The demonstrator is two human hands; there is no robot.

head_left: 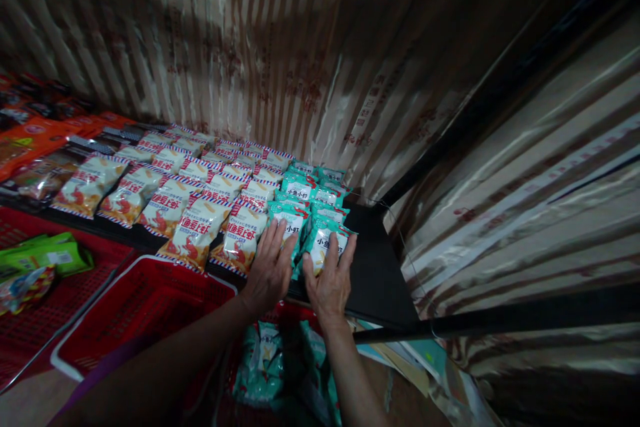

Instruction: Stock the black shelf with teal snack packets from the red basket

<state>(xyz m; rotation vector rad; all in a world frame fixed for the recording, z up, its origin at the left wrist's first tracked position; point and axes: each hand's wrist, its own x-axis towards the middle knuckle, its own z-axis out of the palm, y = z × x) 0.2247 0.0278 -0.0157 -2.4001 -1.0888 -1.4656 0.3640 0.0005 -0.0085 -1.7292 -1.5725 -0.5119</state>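
Observation:
At the right end of the shelf, teal snack packets stand in two short columns. My left hand (270,267) rests its outstretched fingers on the front teal snack packet of the left column (291,219). My right hand (330,283) lies spread over the front packet of the right column (320,240), thumb at its left side and fingers across its right. Both hands press from the front without closing round the packets. White and orange snack packets (197,230) stand in rows just left of my left hand.
Below the shelf are a red basket with a white rim (80,333) and more teal packets (260,367) under my arms. Green packets (55,253) lie in another red basket at left. Orange bags (35,140) fill the shelf's far left. A black post (430,160) and draped sheeting (240,47) bound the shelf.

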